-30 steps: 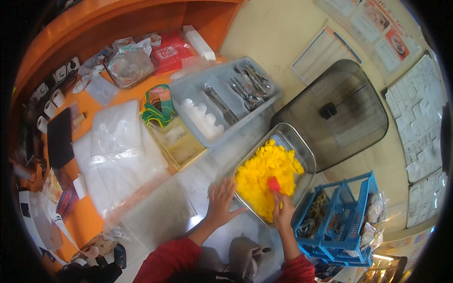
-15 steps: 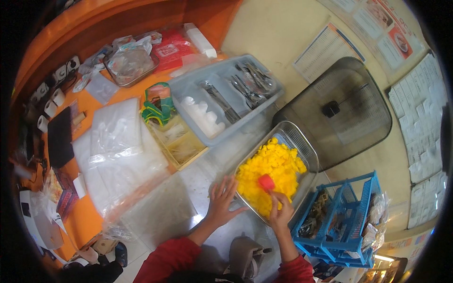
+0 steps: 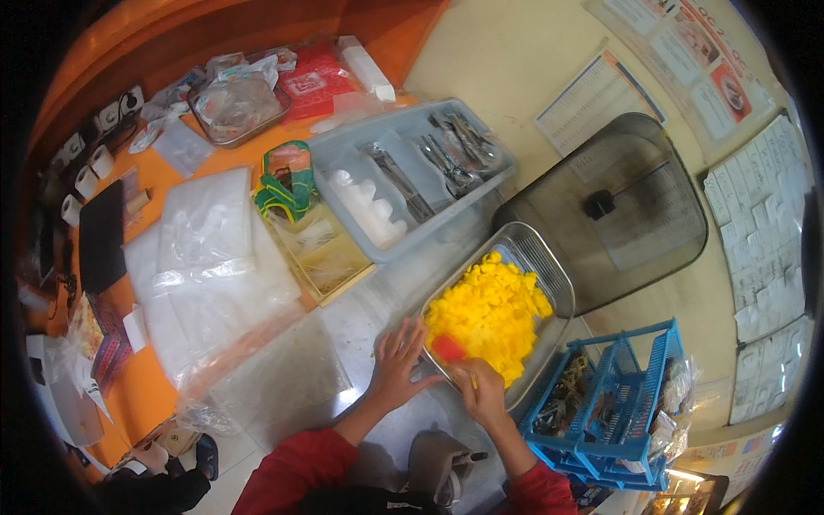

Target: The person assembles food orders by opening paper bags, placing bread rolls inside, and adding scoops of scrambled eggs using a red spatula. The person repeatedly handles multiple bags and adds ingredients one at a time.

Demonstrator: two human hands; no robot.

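Note:
A rectangular metal wire-ridged tray [image 3: 562, 292] lies tilted in view, heaped with bright yellow food [image 3: 493, 313] in soft lumps, like scrambled egg. My right hand [image 3: 482, 388] is closed around the handle of a small red utensil [image 3: 448, 348]; its head, a scoop or spatula, rests in the yellow food at the tray's near left side. Fingers spread, my left hand [image 3: 397, 367] lies against the tray's left edge. The fingertips are at the rim, with nothing held.
A smoky lid [image 3: 635, 232] leans on the wall behind the tray. Blue baskets [image 3: 631, 386] with packets stand to the right. Farther left are a grey cutlery tray [image 3: 382, 249], a yellow divided box [image 3: 343, 287] and plastic bags [image 3: 206, 232] on the orange counter [image 3: 163, 378].
My right hand has moved left and slightly toward me, bringing the red utensil from the middle of the food to its left side. The left hand stays at the rim.

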